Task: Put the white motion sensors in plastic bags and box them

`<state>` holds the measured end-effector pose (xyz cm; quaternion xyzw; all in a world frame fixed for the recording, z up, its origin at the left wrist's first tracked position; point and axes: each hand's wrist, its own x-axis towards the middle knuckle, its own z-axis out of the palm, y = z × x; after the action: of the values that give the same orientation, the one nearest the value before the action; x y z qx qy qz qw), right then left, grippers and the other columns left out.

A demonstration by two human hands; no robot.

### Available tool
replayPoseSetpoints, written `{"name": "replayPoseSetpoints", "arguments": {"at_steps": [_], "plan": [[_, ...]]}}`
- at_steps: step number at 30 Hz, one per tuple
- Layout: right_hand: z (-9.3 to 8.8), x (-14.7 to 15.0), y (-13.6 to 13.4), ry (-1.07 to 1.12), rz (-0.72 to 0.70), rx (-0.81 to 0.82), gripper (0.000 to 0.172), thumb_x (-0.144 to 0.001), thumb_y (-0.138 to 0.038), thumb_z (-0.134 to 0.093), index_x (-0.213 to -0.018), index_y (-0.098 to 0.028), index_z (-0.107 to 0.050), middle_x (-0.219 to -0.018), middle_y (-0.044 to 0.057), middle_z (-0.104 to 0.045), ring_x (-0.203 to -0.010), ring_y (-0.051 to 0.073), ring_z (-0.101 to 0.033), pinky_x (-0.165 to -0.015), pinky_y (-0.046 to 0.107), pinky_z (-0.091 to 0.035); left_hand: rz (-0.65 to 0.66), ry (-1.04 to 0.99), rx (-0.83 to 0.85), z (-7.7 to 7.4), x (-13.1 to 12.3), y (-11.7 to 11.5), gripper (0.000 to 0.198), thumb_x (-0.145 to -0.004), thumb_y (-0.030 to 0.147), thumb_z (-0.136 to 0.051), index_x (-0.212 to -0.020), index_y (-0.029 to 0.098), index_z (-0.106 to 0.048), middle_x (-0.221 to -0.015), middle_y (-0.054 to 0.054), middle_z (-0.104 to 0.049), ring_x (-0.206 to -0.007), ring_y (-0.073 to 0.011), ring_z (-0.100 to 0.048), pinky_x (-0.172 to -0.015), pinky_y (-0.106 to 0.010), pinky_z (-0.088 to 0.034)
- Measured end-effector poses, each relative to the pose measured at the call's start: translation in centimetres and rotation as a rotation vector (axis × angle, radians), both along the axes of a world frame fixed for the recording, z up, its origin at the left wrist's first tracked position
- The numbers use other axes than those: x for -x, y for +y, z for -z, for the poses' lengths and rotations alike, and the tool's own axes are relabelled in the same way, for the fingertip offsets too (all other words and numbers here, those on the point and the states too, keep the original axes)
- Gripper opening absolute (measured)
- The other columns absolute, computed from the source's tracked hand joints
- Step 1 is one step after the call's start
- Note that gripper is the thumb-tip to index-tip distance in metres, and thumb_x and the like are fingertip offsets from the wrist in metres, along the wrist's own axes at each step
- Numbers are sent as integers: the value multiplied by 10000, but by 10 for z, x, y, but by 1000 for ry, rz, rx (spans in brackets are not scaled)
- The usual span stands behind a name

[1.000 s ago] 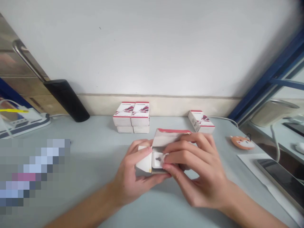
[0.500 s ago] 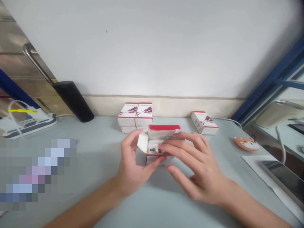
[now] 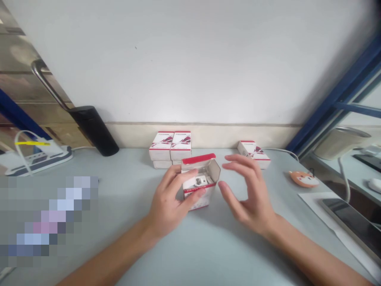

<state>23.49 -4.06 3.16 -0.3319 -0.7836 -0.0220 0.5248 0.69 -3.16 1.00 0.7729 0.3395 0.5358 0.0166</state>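
My left hand point(image 3: 171, 196) grips a small white-and-red cardboard box point(image 3: 200, 200) from its left side, thumb on the front and index finger over the top opening. The box's top is unfolded: a red-edged lid flap point(image 3: 198, 159) stands at the back and a side flap sticks out on the right. Inside lies a white part point(image 3: 201, 181) with a dark spot; its kind I cannot make out. Just right of the box, my right hand point(image 3: 248, 194) hovers with fingers spread and curved, holding nothing and apart from the box.
Behind are stacked closed boxes point(image 3: 171, 145), with another box point(image 3: 254, 153) to the right. A black cylinder point(image 3: 95, 131) and a power strip point(image 3: 41, 161) stand at left. On the right are an orange animal-faced pouch point(image 3: 304, 179) and a phone point(image 3: 351, 222) on white paper.
My right hand has drawn its fingers out of the box top and moved right, opening. The box has turned slightly in my left hand, whose index finger now lies over the opening.
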Motion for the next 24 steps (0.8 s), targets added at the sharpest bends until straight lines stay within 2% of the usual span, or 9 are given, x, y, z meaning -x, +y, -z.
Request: {"name": "replayPoseSetpoints", "arguments": {"at_steps": [2,4,7,10,13,17,22,24], "plan": [[1,-1,2,51,-31,122,389,-974,-185,-651,-1344,-264,-556,-1311,119,-639,-1216,266,-646,-1027,468,-568,24,-21,44,0,2,4,364,-931,222,-759,-1279,264,-662,-1134,-42,-662,-1101,-188,-670,-935,-306,-576],[2,-3,4,23,-86,208,326,-993,-224,-646,-1308,-271,-577,-1388,124,-611,-1275,270,-632,-1054,478,-565,90,-52,107,0,3,6,356,-942,227,-747,-1283,276,-658,-1185,-43,-685,-1133,-190,-678,-973,-318,-570],[3,-4,4,-4,-141,227,283,-985,-254,-673,-1255,-260,-591,-1533,141,-518,-1407,299,-553,-1121,516,-531,152,-104,225,1,2,5,418,-946,256,-747,-1345,306,-632,-1303,-47,-694,-1212,-211,-675,-1032,-342,-559],[3,-1,2,-23,-208,197,316,-974,-250,-693,-1272,-246,-587,-1555,158,-493,-1384,295,-577,-1122,512,-538,149,-114,300,2,-2,0,580,-943,277,-753,-1479,335,-539,-1421,-61,-661,-1280,-235,-658,-1052,-357,-559],[1,3,0,-51,-218,180,310,-983,-228,-681,-1284,-233,-608,-1475,156,-551,-1321,269,-621,-1091,468,-564,185,-91,227,2,-4,-3,538,-959,242,-726,-1460,325,-549,-1396,-69,-664,-1274,-238,-653,-1049,-371,-558],[-1,2,-1,-47,-226,144,268,-979,-195,-687,-1240,-231,-636,-1370,139,-635,-1258,250,-661,-1048,432,-583,254,-97,147,2,-4,-1,414,-957,170,-712,-1328,302,-585,-1259,-53,-687,-1151,-201,-683,-982,-352,-571],[5,0,1,124,-287,74,440,-933,-182,-751,-1298,-249,-515,-1270,129,-714,-1158,249,-718,-966,434,-606,277,-76,214,3,-3,0,310,-972,170,-692,-1250,282,-610,-1357,-72,-642,-1229,-214,-660,-995,-360,-564],[5,2,0,176,-262,106,392,-946,-182,-733,-1271,-249,-525,-1193,105,-741,-1087,234,-735,-930,421,-612,260,-115,243,5,-6,-3,305,-968,200,-708,-1245,273,-604,-1386,-81,-641,-1264,-229,-656,-1031,-384,-554]]}}
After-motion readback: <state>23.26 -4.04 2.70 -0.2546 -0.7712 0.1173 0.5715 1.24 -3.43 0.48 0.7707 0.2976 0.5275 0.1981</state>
